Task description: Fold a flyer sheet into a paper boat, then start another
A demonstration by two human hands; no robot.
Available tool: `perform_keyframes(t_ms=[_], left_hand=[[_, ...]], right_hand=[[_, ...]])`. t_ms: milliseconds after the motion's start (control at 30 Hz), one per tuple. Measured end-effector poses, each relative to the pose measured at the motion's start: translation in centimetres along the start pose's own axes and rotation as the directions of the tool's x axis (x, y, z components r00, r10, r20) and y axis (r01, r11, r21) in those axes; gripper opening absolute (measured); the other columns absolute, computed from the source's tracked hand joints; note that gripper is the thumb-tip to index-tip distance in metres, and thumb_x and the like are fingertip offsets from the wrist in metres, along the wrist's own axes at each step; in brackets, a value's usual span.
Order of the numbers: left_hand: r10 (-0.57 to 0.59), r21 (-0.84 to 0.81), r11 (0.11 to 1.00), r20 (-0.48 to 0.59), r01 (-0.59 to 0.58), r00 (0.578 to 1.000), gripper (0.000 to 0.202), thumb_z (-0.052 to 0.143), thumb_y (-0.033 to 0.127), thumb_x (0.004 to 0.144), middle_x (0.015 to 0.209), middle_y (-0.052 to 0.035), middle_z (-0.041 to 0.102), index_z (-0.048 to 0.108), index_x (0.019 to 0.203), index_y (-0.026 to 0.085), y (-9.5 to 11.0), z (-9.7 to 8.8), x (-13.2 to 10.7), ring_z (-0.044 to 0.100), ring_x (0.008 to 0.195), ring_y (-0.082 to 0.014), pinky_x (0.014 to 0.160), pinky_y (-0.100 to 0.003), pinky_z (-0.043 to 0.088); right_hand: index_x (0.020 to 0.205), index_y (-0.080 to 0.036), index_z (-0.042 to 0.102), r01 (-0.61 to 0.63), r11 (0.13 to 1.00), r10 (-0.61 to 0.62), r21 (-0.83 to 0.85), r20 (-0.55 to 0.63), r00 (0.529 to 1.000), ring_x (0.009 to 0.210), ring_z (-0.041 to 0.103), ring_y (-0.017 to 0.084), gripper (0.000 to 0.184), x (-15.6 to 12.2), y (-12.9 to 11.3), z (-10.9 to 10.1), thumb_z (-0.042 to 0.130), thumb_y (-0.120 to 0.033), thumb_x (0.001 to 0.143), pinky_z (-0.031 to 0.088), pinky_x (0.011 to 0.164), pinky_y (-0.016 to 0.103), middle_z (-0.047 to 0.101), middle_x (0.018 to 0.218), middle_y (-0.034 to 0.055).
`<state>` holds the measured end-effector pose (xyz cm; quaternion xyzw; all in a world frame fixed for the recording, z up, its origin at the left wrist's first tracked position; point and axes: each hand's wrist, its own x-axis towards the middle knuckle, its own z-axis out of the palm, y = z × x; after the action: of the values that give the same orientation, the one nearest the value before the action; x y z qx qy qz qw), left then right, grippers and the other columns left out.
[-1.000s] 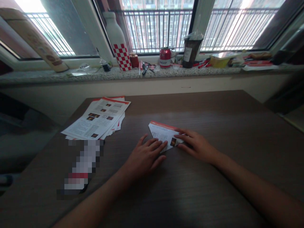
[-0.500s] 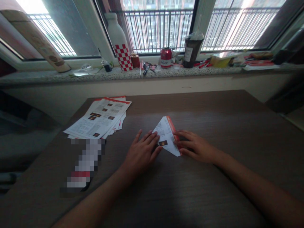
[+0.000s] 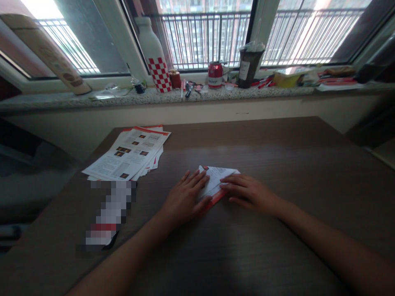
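A small folded paper leaflet [image 3: 217, 179], white with a red edge, lies on the brown wooden table [image 3: 277, 164] in front of me. My left hand [image 3: 185, 199] rests flat on its left part, fingers stretched out and together. My right hand [image 3: 248, 192] presses on its right side with fingers extended. The red edge shows between the two hands, near my left fingertips.
A stack of printed leaflets [image 3: 129, 154] lies at the table's left rear. A blurred-out object [image 3: 108, 213] lies at the left front. The stone windowsill [image 3: 92, 98] holds a checked bottle [image 3: 154, 53], a red can [image 3: 215, 75], a dark cup [image 3: 247, 65] and pens.
The folded leaflet has been turned round on the table: its red edge, at the top a second ago, now lies at the near side. Both hands stayed on it.
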<state>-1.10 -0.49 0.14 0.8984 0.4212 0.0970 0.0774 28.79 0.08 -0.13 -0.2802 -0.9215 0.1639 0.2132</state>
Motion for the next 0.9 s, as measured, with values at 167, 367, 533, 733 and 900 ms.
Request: perform_keyframes(t_ms=[167, 367, 533, 733, 900], left_hand=[[0.059, -0.03, 0.998, 0.041, -0.057, 0.997, 0.059, 0.052, 0.043, 0.106, 0.171, -0.0083, 0.032, 0.043, 0.159, 0.02, 0.19, -0.2, 0.14, 0.028, 0.159, -0.0275, 0.13, -0.05, 0.023], [0.055, -0.05, 0.997, 0.013, -0.054, 0.998, 0.049, 0.052, 0.037, 0.107, 0.162, -0.0084, 0.049, 0.05, 0.154, 0.023, 0.18, -0.22, 0.16, 0.045, 0.15, -0.0261, 0.129, -0.049, 0.029], [0.098, -0.047, 0.994, 0.028, -0.096, 0.995, 0.047, 0.057, 0.039, 0.106, 0.163, -0.0062, 0.048, 0.052, 0.152, 0.029, 0.41, -0.48, -0.06, 0.048, 0.146, -0.0292, 0.12, -0.052, 0.04], [0.126, -0.063, 0.99, 0.012, -0.125, 0.992, 0.051, 0.067, 0.042, 0.101, 0.156, -0.0063, 0.056, 0.055, 0.149, 0.03, 0.78, -0.48, -0.11, 0.052, 0.141, -0.0303, 0.116, -0.052, 0.043], [0.129, -0.055, 0.99, -0.004, -0.129, 0.992, 0.043, 0.061, 0.039, 0.105, 0.152, -0.007, 0.058, 0.057, 0.147, 0.03, 1.01, -0.69, 0.01, 0.056, 0.137, -0.0302, 0.112, -0.052, 0.046]], right_hand=[[0.146, -0.025, 0.06, -0.041, 0.995, 0.043, -0.087, 0.016, 0.999, 0.144, 0.053, 0.03, 0.044, -0.25, 1.07, -0.17, 0.063, -0.037, 0.104, 0.045, 0.118, 0.053, 0.057, 0.156, 0.0097], [0.143, -0.023, 0.064, -0.044, 0.995, 0.05, -0.093, 0.059, 0.997, 0.138, 0.059, 0.029, 0.047, -0.41, 1.04, -0.22, 0.068, -0.04, 0.099, 0.049, 0.116, 0.05, 0.062, 0.151, 0.0096], [0.138, -0.024, 0.067, -0.075, 0.99, 0.08, -0.115, 0.042, 0.996, 0.134, 0.062, 0.03, 0.043, -0.57, 1.05, -0.42, 0.068, -0.042, 0.1, 0.051, 0.113, 0.05, 0.065, 0.147, 0.0092], [0.139, -0.024, 0.067, -0.087, 0.991, 0.09, -0.099, 0.027, 0.996, 0.133, 0.062, 0.03, 0.044, -0.75, 0.89, -0.66, 0.07, -0.042, 0.098, 0.051, 0.112, 0.051, 0.066, 0.146, 0.0109], [0.138, -0.023, 0.066, -0.091, 0.993, 0.093, -0.07, 0.038, 0.995, 0.133, 0.061, 0.031, 0.047, -0.49, 0.47, -0.98, 0.072, -0.042, 0.096, 0.051, 0.112, 0.053, 0.066, 0.145, 0.0113]])
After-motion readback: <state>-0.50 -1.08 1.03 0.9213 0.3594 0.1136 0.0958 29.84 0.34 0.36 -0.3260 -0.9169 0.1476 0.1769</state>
